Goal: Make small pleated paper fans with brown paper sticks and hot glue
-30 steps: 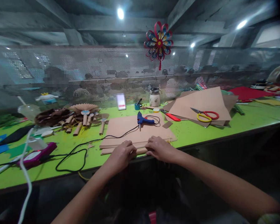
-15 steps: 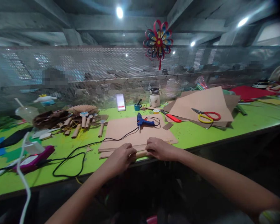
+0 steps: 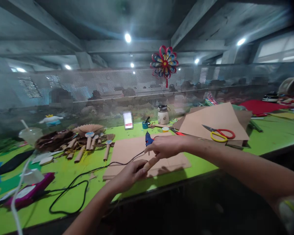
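Observation:
A rolled brown paper tube (image 3: 151, 164) is held at a slant above the front of the brown paper sheets (image 3: 127, 150). My left hand (image 3: 130, 174) is closed around its lower end. Its upper end runs under my right hand (image 3: 165, 147), whose curled fingers grip it; the palm side is hidden. Just behind the right hand stands a blue hot glue gun (image 3: 148, 139) on the paper, its handle covered by that hand. A black cord (image 3: 122, 163) trails from the gun to the left.
Red and yellow-handled scissors (image 3: 219, 133) lie on stacked brown paper (image 3: 208, 117) at right. A pleated paper fan (image 3: 88, 129) and several small tubes sit at left. A purple power strip (image 3: 31, 191), a bottle (image 3: 163, 115) and a phone (image 3: 127, 120) are on the green table (image 3: 203, 160).
Both hands have lifted the tube from the table's front edge and tilted it. My right hand has moved up and forward, in front of the glue gun. The view has tipped upward.

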`<state>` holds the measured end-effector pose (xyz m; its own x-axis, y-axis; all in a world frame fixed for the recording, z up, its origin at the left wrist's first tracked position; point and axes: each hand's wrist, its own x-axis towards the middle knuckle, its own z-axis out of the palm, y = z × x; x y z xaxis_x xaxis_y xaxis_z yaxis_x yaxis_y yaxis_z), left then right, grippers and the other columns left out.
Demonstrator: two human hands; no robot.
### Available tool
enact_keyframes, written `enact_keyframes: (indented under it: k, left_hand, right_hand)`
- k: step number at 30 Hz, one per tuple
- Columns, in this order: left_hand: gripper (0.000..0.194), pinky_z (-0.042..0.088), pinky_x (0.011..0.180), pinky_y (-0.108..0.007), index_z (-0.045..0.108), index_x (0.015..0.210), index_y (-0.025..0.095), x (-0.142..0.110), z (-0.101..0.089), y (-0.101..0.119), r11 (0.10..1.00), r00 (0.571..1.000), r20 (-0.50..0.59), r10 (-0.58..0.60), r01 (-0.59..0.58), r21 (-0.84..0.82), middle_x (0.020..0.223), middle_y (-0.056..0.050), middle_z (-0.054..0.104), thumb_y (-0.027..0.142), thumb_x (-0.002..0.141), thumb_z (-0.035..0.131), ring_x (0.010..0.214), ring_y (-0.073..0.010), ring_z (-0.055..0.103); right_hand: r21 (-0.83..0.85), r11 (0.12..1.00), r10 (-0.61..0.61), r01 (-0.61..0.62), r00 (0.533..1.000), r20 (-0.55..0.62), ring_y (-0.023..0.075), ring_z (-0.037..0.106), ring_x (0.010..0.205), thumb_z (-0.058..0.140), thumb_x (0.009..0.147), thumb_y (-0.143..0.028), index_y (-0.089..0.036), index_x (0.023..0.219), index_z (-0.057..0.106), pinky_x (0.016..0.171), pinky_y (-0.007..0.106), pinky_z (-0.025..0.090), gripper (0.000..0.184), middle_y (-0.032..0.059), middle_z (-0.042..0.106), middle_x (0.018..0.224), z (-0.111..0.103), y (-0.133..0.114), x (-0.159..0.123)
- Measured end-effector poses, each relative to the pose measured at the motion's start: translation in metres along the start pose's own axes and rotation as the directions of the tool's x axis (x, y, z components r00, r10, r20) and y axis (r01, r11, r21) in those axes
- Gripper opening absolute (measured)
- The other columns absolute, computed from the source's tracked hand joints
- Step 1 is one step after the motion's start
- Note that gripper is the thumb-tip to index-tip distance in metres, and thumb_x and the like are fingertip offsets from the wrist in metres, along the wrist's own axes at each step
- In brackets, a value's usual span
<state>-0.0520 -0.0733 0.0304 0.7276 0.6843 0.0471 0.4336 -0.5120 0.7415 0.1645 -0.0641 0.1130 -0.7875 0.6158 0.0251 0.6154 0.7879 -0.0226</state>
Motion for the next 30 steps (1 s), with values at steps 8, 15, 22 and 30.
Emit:
enact_keyframes:
  k: [8, 15, 22, 30]
  left_hand:
    - [0.027, 0.039, 0.059, -0.018, 0.063, 0.095, 0.012, 0.018, 0.008, -0.018, 0.532, 0.988, -0.068, -0.14, 0.017, -0.847, 0.075, -0.002, 0.059, 0.035, 0.082, 0.07, 0.059, -0.0073, 0.051]
    - [0.033, 0.046, 0.058, -0.016, 0.068, 0.106, 0.006, 0.033, 0.01, -0.026, 0.221, 0.951, -0.186, -0.247, -0.131, -0.966, 0.077, -0.004, 0.06, 0.022, 0.078, 0.075, 0.062, -0.0077, 0.057]
    - [0.014, 0.052, 0.058, -0.021, 0.066, 0.097, 0.006, 0.053, -0.011, -0.018, 0.136, 0.845, -0.384, -0.371, -0.36, -0.923, 0.072, -0.004, 0.06, 0.011, 0.089, 0.056, 0.06, -0.01, 0.058]
    - [0.011, 0.057, 0.067, -0.023, 0.064, 0.096, 0.009, 0.08, -0.024, -0.029, 0.168, 0.727, -0.488, -0.483, -0.47, -0.867, 0.072, -0.006, 0.064, 0.009, 0.089, 0.056, 0.067, -0.0126, 0.066]
  right_hand:
    - [-0.047, 0.998, -0.01, -0.034, 0.7, -0.714, 0.0192, 0.058, 0.082, 0.045, 0.099, -0.026, -0.02, 0.087, 0.067, 0.076, 0.035, 0.045, 0.027, 0.0052, 0.065, 0.083, -0.011, -0.017, -0.019]
    - [0.693, 0.72, 0.471, -0.027, 0.752, -0.46, 0.0139, 0.052, 0.053, 0.05, 0.093, -0.051, -0.017, 0.058, 0.06, 0.053, 0.027, 0.039, 0.05, 0.0015, 0.057, 0.054, 0.081, 0.026, 0.012]
    - [0.943, 0.319, 0.337, 0.093, 0.919, -0.205, 0.0135, 0.055, 0.059, 0.05, 0.085, -0.07, -0.014, 0.071, 0.065, 0.059, 0.026, 0.045, 0.06, 0.0024, 0.06, 0.065, 0.108, 0.014, 0.055]
    - [0.998, -0.021, 0.253, 0.059, 0.966, -0.052, 0.0129, 0.059, 0.055, 0.061, 0.081, -0.066, -0.013, 0.081, 0.062, 0.056, 0.025, 0.041, 0.053, 0.0039, 0.067, 0.066, 0.128, 0.007, 0.072]
